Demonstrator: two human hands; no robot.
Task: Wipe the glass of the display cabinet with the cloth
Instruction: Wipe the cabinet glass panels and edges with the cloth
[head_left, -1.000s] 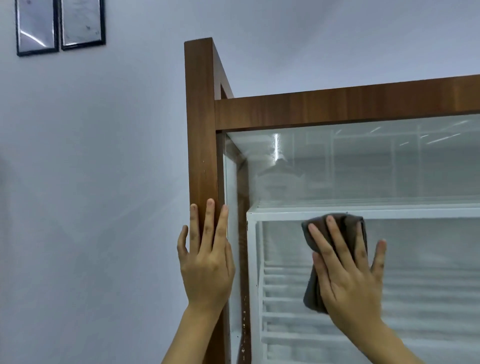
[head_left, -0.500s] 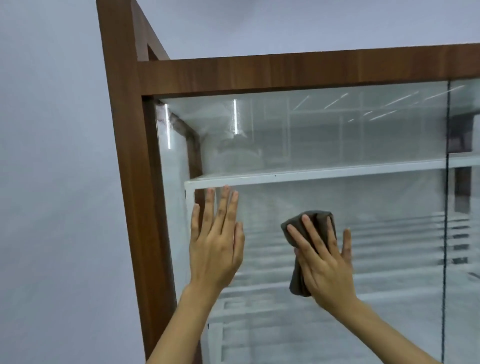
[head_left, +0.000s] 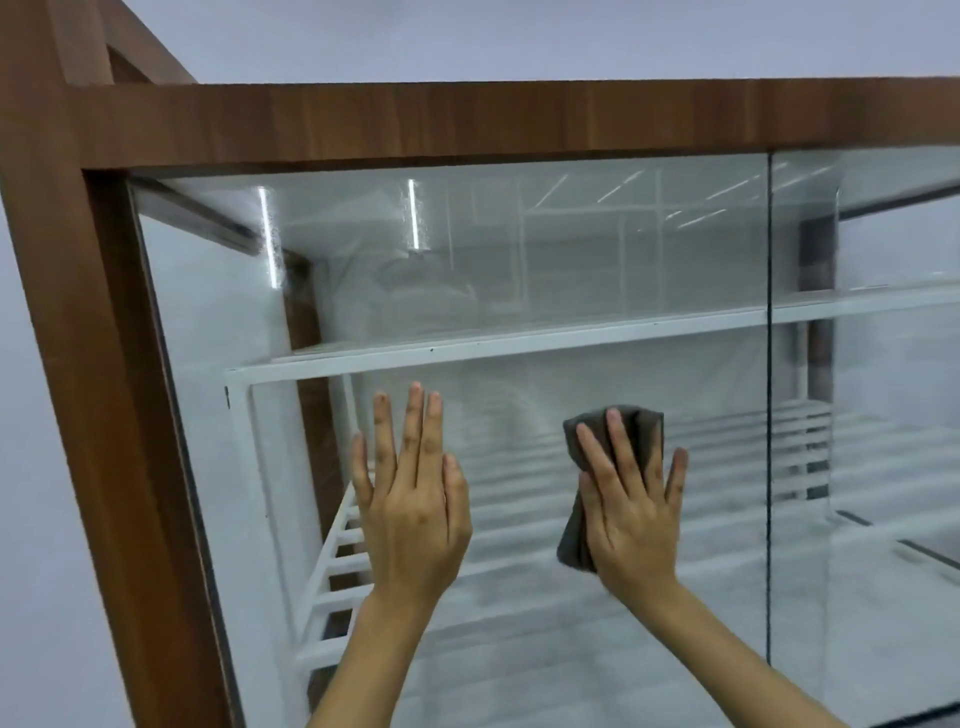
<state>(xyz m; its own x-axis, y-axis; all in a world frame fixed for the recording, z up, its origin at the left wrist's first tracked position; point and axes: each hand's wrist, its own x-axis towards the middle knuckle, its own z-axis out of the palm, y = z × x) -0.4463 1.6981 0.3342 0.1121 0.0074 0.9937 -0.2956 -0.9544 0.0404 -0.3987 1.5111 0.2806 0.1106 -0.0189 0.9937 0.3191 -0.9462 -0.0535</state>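
Pressing bare skin on a pane being cleaned is the plainest risk here: on the left, past the brown wood-grain frame post (head_left: 98, 395) of the display cabinet, the left hand (head_left: 413, 499) lies flat and fully open on the clear front glass panel (head_left: 519, 249), fingers together and pointing up, holding nothing, and it will likely leave prints or smears that need a second pass. Leaning hard through that palm could also flex or rattle the pane, though how firmly it pushes cannot be told. Behind the glass, a white metal shelf rail (head_left: 519, 340) runs across just above both sets of fingertips. To the right, the right hand (head_left: 631, 512) is spread open with fingers splayed, pinning a bunched dark grey cloth (head_left: 574, 535) against the glass rather than gripping it; since only pressure holds it, the cloth could slip out or drop if the palm lifts during a stroke, and its bunched folds may streak rather than clean. The cloth sits mid-pane, below the shelf rail, its long axis running nearly vertical, one end peeking above the fingertips and the other hanging below the heel of the hand, tilted slightly left. Further right, a dark vertical glass seam (head_left: 769, 415) divides the panels, and the cloth is well short of it, so much glass seems unwiped.
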